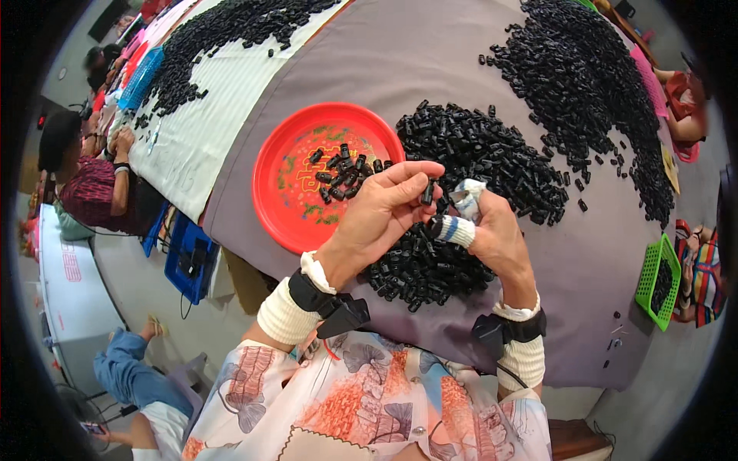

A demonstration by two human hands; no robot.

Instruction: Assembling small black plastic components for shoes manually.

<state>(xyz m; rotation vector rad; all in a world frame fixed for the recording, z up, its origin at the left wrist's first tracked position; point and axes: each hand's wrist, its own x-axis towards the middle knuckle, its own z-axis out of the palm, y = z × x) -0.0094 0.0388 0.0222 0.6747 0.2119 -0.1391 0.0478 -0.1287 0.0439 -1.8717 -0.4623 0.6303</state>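
Observation:
My left hand [382, 211] pinches a small black plastic part [427, 192] between thumb and fingertips. Beside it, touching that part, my right hand [492, 234] has white cloth tape wrapped round its fingers; what it grips is hidden. Both hands hover over a heap of small black plastic parts [477, 161] on the grey-covered table [430, 61]. Just left of my left hand sits a red round tray [277, 200] holding several black parts. Each wrist carries a black strap device over a white cuff.
Another long heap of black parts [592, 84] runs along the table's far right, and a third [223, 38] lies on a white striped cloth at top left. A green basket [659, 280] stands at right. Other people sit at left and right edges. Blue crates [188, 257] are below the table.

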